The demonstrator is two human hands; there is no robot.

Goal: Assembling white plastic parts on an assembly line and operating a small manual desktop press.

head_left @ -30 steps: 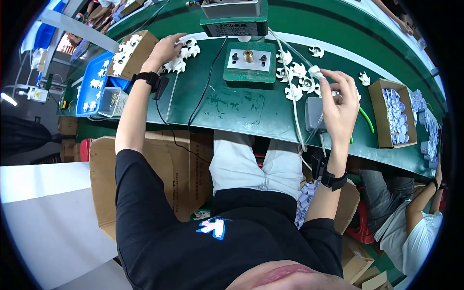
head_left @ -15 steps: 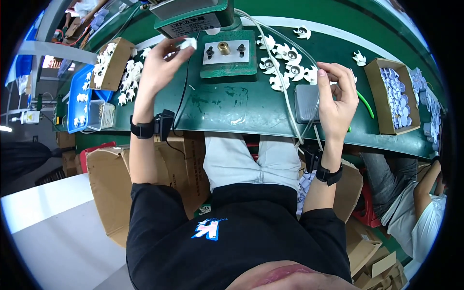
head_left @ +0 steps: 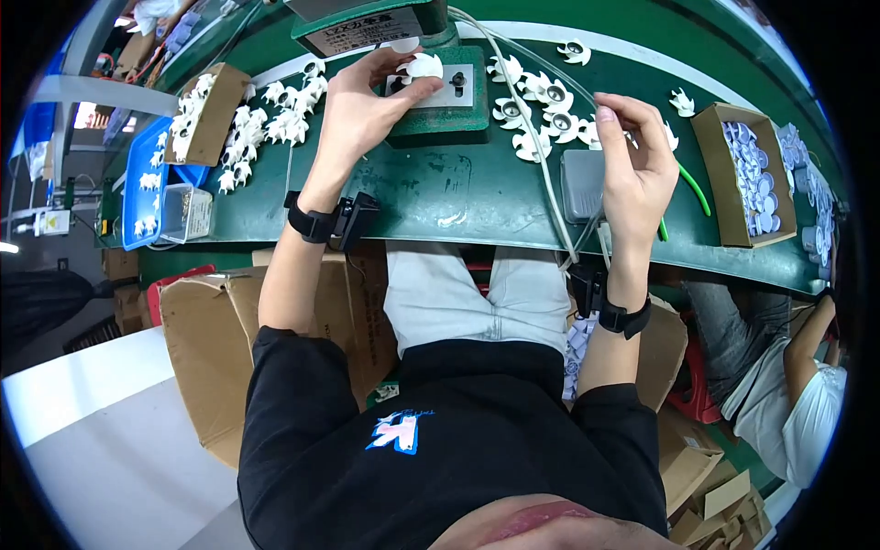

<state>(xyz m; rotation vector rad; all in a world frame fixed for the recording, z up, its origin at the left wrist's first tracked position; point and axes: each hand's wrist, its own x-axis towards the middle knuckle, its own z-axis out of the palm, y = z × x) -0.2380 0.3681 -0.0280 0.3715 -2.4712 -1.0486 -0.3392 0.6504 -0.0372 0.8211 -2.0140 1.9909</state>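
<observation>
My left hand (head_left: 367,99) is closed on a white bladed fan wheel (head_left: 423,68), pinched between thumb and fingers. It holds the wheel over the metal plate (head_left: 471,90) on the green press base (head_left: 440,128), below the press head (head_left: 367,32). The wheel and fingers hide the plate's brass centre post. At the right, my right hand (head_left: 639,156) is raised above the bench with fingers curled and thumb and index tips close together. A thin grey cable (head_left: 559,75) runs up to those fingertips; whether they grip it or something small is unclear.
More white fan wheels (head_left: 547,94) lie right of the press, others (head_left: 289,112) to its left. A tilted carton (head_left: 209,124), blue tray (head_left: 142,197) and clear tub (head_left: 188,216) stand left. Rightward are a grey box (head_left: 580,183), green strip (head_left: 694,190) and carton (head_left: 718,183) of lilac caps.
My left hand has moved right with the fan wheel, from beside the press to over its plate. My right hand has shifted slightly upward, its fingers still curled.
</observation>
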